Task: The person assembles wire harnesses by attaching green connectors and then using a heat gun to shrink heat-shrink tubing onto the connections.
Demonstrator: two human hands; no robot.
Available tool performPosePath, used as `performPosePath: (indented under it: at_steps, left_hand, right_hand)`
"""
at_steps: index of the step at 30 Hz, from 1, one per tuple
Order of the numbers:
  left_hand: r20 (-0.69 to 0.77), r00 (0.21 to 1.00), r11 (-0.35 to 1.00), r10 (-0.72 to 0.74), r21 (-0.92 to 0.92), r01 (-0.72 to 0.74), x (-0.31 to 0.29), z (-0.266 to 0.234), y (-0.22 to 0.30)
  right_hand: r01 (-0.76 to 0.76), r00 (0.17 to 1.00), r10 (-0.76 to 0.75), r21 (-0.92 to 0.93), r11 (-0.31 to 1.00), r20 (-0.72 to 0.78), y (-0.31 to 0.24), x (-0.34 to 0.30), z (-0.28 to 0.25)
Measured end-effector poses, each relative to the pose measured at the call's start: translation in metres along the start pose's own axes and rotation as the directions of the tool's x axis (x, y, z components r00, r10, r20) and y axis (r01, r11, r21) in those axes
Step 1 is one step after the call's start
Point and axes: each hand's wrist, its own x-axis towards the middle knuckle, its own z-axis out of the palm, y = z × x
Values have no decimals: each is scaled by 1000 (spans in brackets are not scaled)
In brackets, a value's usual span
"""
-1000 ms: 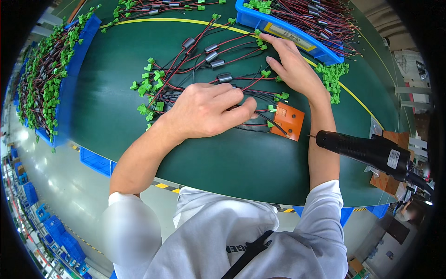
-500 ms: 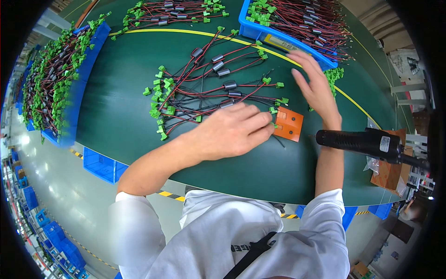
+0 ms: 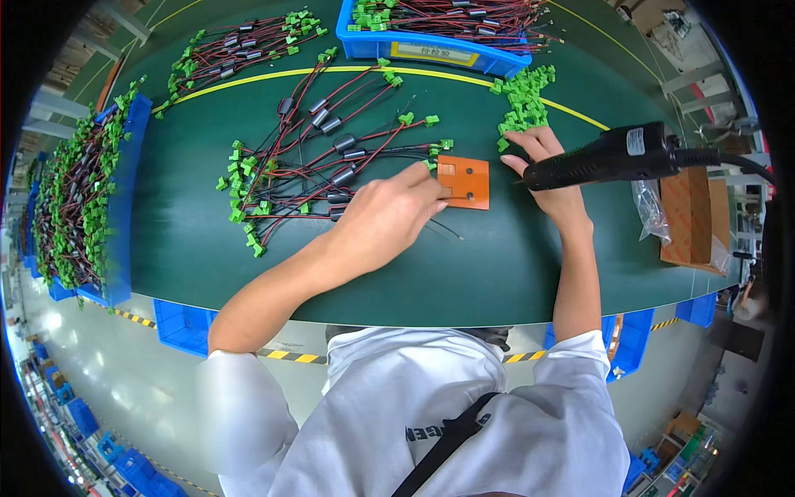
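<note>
My left hand (image 3: 393,211) is closed, its fingertips at the left edge of an orange block (image 3: 476,178) with dark round spots. What it pinches is hidden, but a thin dark wire end (image 3: 450,230) sticks out beside the fingers. My right hand (image 3: 551,170) is partly behind a black handheld power tool (image 3: 600,161); thumb and forefinger are apart, near a pile of loose green connectors (image 3: 526,98). To the left, several red-and-black cables (image 3: 294,178) with grey cylindrical cores and green connectors lie fanned out on the table.
A blue bin (image 3: 497,60) of cables stands at the far side, with more cables (image 3: 240,51) to its left. Another full blue bin (image 3: 124,224) is at the left edge. An open cardboard box (image 3: 691,219) and plastic bag (image 3: 652,211) sit at right.
The view has shifted, so the far bin and cables sit further left. My right hand has gone from beside the far bin to the green connectors. My left hand stays by the orange block.
</note>
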Motion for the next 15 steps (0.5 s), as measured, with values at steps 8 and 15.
performPosePath:
  at_steps: [8, 15]
  left_hand:
    - [37, 997, 998, -67, -5, 68, -2, 7, -12]
    - [-63, 991, 992, -122, 29, 124, 3, -7, -26]
  right_hand:
    - [6, 999, -7, 8, 1000, 35, 14, -5, 17]
    - [-365, 849, 493, 884, 291, 189, 2, 3, 12]
